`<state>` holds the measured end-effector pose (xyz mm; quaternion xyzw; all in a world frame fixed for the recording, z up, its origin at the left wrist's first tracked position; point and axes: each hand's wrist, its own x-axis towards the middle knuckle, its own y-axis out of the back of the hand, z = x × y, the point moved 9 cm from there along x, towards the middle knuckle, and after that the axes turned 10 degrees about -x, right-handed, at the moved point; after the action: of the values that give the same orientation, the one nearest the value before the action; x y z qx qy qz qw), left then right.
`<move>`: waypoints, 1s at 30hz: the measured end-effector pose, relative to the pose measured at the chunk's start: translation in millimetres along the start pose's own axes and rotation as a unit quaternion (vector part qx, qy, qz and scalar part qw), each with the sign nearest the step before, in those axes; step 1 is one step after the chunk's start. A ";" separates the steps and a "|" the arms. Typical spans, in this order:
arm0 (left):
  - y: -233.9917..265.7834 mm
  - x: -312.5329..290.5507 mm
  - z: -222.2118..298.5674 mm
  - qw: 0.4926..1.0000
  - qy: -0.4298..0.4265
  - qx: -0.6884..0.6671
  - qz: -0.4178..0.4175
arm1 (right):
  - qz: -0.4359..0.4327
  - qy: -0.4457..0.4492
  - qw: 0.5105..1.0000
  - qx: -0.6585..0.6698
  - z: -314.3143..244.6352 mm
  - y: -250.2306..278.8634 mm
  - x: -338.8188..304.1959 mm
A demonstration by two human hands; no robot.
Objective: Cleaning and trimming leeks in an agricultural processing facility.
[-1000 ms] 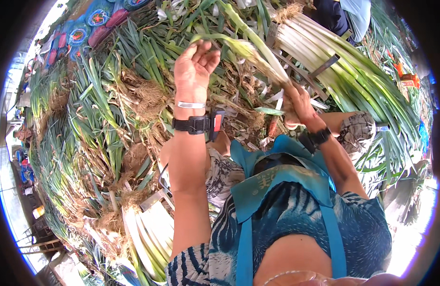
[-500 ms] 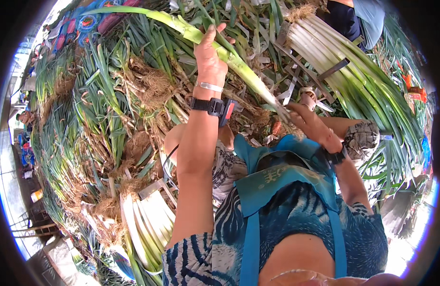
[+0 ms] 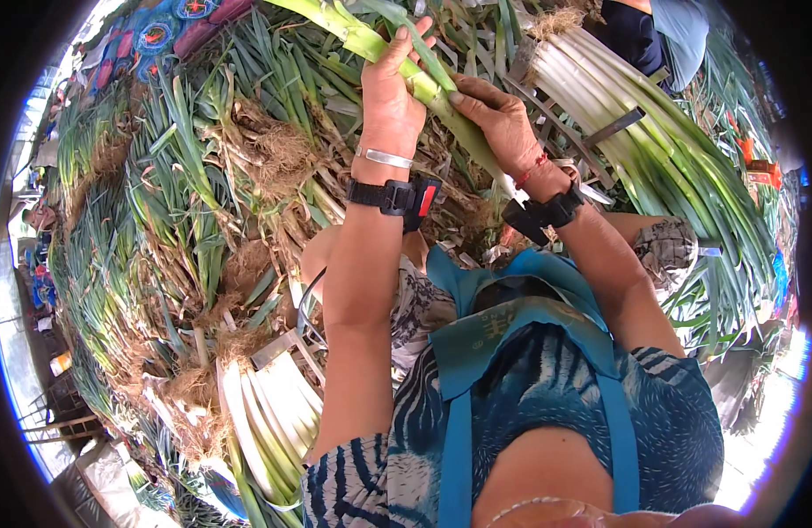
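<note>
My left hand [image 3: 395, 101] is closed round the upper stalk of a leek [image 3: 357, 40], thumb laid along it. The leek slants from the top edge down to the right, green above and white at its lower end. My right hand [image 3: 503, 128] pinches the same leek lower down, where a loose green leaf [image 3: 434, 63] lies against the stalk. The right fingers are partly hidden behind the leek.
Heaped leeks with brown roots [image 3: 278, 145] cover the ground to my left. Trimmed leeks lie in a metal rack [image 3: 615, 128] at the far right, and another bundle [image 3: 269, 400] at the near left. A person's leg [image 3: 639, 40] shows at the top right.
My right hand has moved up and left from the leek's root end to the middle of its stalk, beside the left hand. The left hand and the leek have risen slightly.
</note>
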<state>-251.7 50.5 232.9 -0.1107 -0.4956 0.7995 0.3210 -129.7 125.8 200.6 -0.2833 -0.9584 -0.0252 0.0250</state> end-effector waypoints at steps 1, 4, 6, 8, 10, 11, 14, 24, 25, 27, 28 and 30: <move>1.5 0.2 -0.3 1.000 -0.008 -0.003 0.008 | 0.009 0.002 1.000 0.028 2.3 -1.1 -1.1; 17.1 2.8 1.7 1.000 -0.005 0.010 0.027 | 0.029 0.011 0.995 0.091 2.5 -3.3 -4.5; 9.6 -1.7 6.3 0.999 -0.001 0.028 0.032 | 0.036 0.014 0.994 0.103 4.6 0.7 -10.9; 2.7 -4.4 18.5 0.998 -0.014 0.058 0.037 | 0.035 0.049 0.984 0.166 0.1 16.1 -16.6; 2.4 -1.3 43.2 0.992 -0.051 0.098 0.061 | 0.022 0.048 0.967 0.248 2.6 34.9 -20.7; 1.6 -1.7 56.0 0.989 -0.064 0.102 0.088 | -0.002 0.061 0.964 0.259 -7.3 40.4 -22.6; -3.1 8.0 83.0 0.989 -0.074 0.099 0.081 | -0.041 0.062 0.931 0.357 -30.5 56.1 -28.7; 19.4 9.3 112.7 0.980 -0.093 0.173 0.020 | -0.371 -0.053 0.876 -0.305 24.1 47.7 -102.6; 36.3 22.1 116.9 0.991 -0.052 0.123 0.029 | -0.399 0.003 0.836 -0.377 44.1 51.0 -114.5; 39.8 18.8 123.5 0.993 -0.025 0.114 -0.001 | -0.407 -0.036 0.840 -0.358 64.3 42.8 -127.7; 44.1 14.4 124.3 0.994 -0.034 0.109 -0.006 | -0.411 -0.055 0.840 -0.348 75.2 38.0 -134.4; 16.3 2.6 97.5 0.995 -0.031 0.091 -0.026 | -0.376 0.000 0.847 -0.376 109.1 34.8 -146.1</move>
<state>-308.5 -23.1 266.3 -0.0435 -0.4334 0.8355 0.3349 8.0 82.7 83.8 0.1110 -0.9087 -0.3910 -0.0953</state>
